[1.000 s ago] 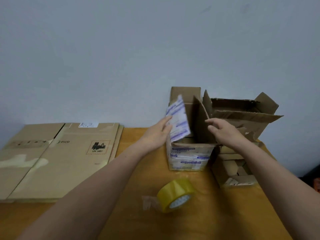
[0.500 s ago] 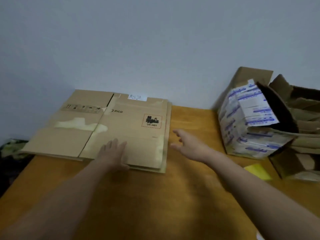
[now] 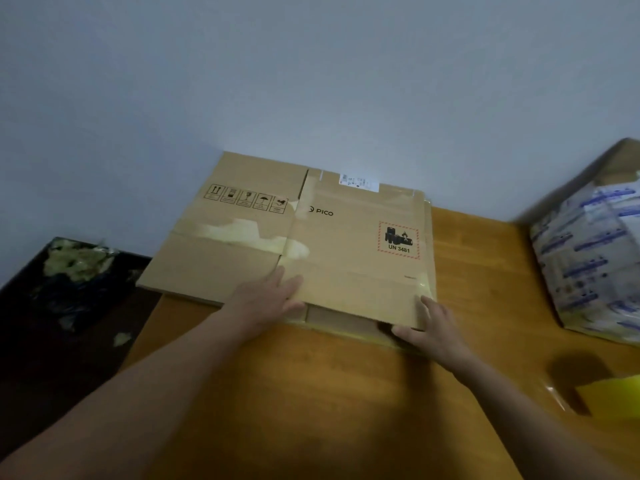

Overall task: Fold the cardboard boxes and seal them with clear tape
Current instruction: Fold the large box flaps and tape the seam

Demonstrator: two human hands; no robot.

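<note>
Lying at frame centre on the wooden table (image 3: 311,393): stack of flattened cardboard boxes (image 3: 337,317), the top box (image 3: 346,258) printed PICO and UN 3481. On its near edge the left hand (image 3: 266,299) rests, fingers straight and flat. At its near right corner the right hand (image 3: 431,323) pinches, thumb above, fingers curled beneath. Lower right: yellow tape roll (image 3: 613,398), blurred. Right edge: blue-printed carton (image 3: 588,265).
</note>
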